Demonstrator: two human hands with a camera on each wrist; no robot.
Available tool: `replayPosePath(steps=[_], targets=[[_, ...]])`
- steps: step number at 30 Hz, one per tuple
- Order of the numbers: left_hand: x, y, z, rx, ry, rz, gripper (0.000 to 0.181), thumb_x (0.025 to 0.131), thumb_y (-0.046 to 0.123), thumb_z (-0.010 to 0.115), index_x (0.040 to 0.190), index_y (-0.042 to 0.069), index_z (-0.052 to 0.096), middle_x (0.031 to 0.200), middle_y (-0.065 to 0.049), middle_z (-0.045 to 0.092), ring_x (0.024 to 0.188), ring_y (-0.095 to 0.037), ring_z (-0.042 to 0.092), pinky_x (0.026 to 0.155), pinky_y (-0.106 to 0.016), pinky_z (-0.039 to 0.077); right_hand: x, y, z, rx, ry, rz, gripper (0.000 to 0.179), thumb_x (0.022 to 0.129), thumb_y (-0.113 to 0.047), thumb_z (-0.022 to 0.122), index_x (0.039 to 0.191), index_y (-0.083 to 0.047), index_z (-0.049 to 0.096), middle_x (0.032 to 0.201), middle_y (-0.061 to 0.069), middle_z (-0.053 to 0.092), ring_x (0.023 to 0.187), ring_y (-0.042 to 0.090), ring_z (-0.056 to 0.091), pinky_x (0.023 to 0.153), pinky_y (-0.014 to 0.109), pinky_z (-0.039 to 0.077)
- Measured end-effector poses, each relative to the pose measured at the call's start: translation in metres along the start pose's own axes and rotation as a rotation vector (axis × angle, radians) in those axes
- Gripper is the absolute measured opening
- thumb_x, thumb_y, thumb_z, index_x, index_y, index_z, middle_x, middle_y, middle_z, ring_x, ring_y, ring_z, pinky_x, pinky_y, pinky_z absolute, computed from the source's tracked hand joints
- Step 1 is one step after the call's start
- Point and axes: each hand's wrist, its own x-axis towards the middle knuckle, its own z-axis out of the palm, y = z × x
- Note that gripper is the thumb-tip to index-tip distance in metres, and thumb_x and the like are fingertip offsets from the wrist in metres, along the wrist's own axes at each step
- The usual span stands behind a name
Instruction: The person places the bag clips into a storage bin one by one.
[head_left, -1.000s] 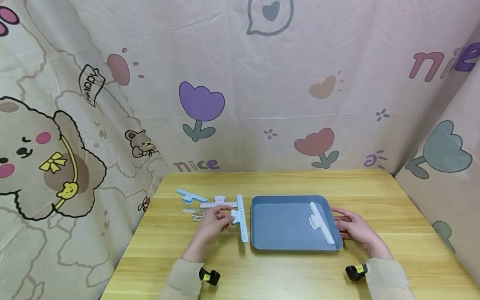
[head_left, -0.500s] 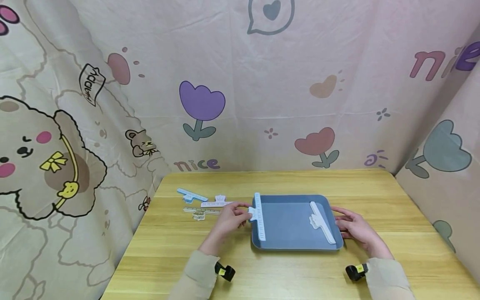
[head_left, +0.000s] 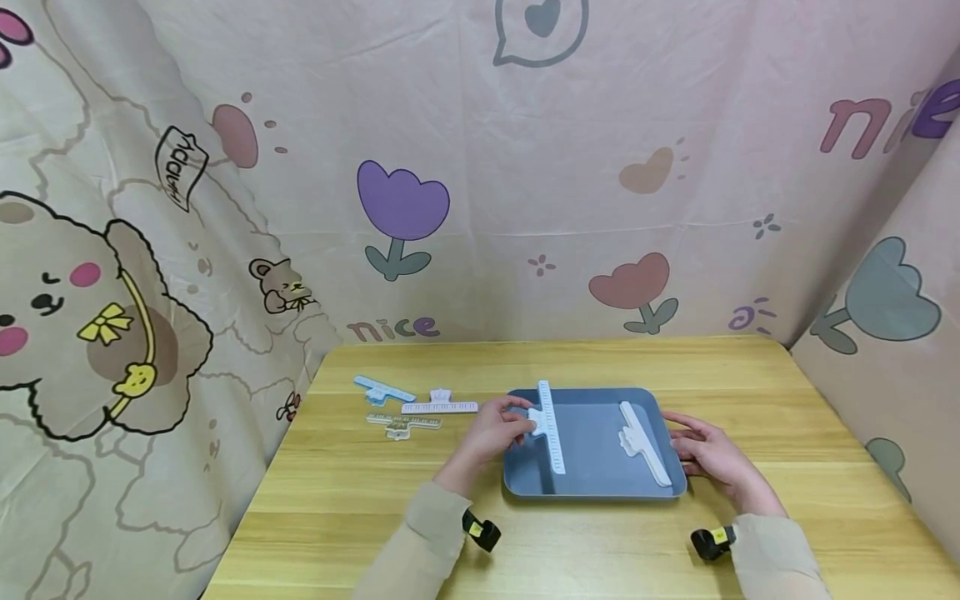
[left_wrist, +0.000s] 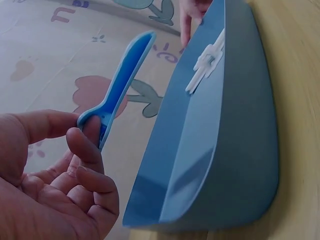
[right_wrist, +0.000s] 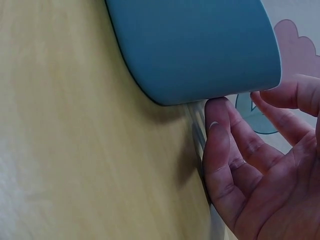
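Note:
My left hand (head_left: 491, 433) pinches a light blue ruler clip (head_left: 551, 432) by its handle, thumb and finger on opposite sides. The clip's long bar is over the left part of a grey-blue tray (head_left: 592, 458). In the left wrist view, the clip (left_wrist: 125, 75) shows its deeper blue hollow side, above the tray's rim. A white clip (head_left: 647, 446) lies slantwise inside the tray at its right. My right hand (head_left: 708, 450) rests against the tray's right end. In the right wrist view, its loosely bent fingertips touch the outer wall (right_wrist: 200, 55).
Left of the tray on the wooden table (head_left: 352, 517) lie a blue clip (head_left: 384, 390), a white-and-lilac clip (head_left: 439, 407) and a clear clip (head_left: 405, 422). A printed curtain (head_left: 510, 167) hangs behind the table and at both sides.
My left hand has carried the light blue clip rightward, from beside the tray, across its left rim to above its inside. The right hand has stayed at the tray's right end.

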Motion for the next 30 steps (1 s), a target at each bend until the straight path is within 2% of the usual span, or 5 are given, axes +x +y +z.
replayPosePath(steps=[13,15,19,24,30], targets=[[0.014,-0.001,0.033,0.025,-0.021,0.014,0.025,0.086,0.003,0.071,0.11,0.004,0.063,0.07,-0.006,0.066,0.054,-0.016,0.054,0.052,-0.027,0.041,0.001,0.0,-0.001,-0.009,0.002,0.002,0.058,0.099,-0.003,0.049,0.151,0.005,0.024,0.13,0.031,0.052,0.095,0.024,0.067,0.075,0.04,0.057],[0.016,-0.003,0.038,0.039,-0.034,0.031,0.024,0.086,0.002,0.071,0.109,0.004,0.064,0.069,-0.004,0.065,0.054,-0.017,0.054,0.053,-0.029,0.044,0.001,0.0,-0.001,-0.012,-0.002,-0.001,0.058,0.099,-0.003,0.049,0.151,0.006,0.023,0.13,0.031,0.052,0.095,0.024,0.067,0.075,0.04,0.057],[0.018,-0.005,0.047,0.066,-0.048,0.024,0.023,0.086,0.001,0.071,0.107,0.004,0.064,0.069,-0.003,0.064,0.054,-0.017,0.055,0.059,-0.036,0.05,0.001,0.001,-0.001,-0.01,0.011,0.003,0.058,0.099,-0.002,0.049,0.151,0.005,0.025,0.129,0.03,0.052,0.094,0.024,0.067,0.075,0.039,0.057],[0.021,-0.005,0.054,0.078,-0.041,-0.011,0.022,0.086,0.002,0.072,0.107,0.005,0.064,0.072,-0.003,0.065,0.055,-0.015,0.054,0.063,-0.039,0.052,0.001,0.001,-0.001,-0.012,0.022,0.017,0.057,0.098,-0.002,0.049,0.151,0.004,0.027,0.129,0.028,0.053,0.094,0.023,0.067,0.076,0.039,0.057],[0.027,-0.002,0.059,0.059,-0.04,0.005,0.022,0.086,0.001,0.071,0.106,0.005,0.065,0.073,-0.003,0.066,0.054,-0.015,0.054,0.06,-0.036,0.049,0.001,0.0,-0.001,-0.016,0.013,0.011,0.058,0.099,-0.003,0.048,0.151,0.004,0.025,0.131,0.031,0.052,0.096,0.025,0.068,0.076,0.04,0.057]])
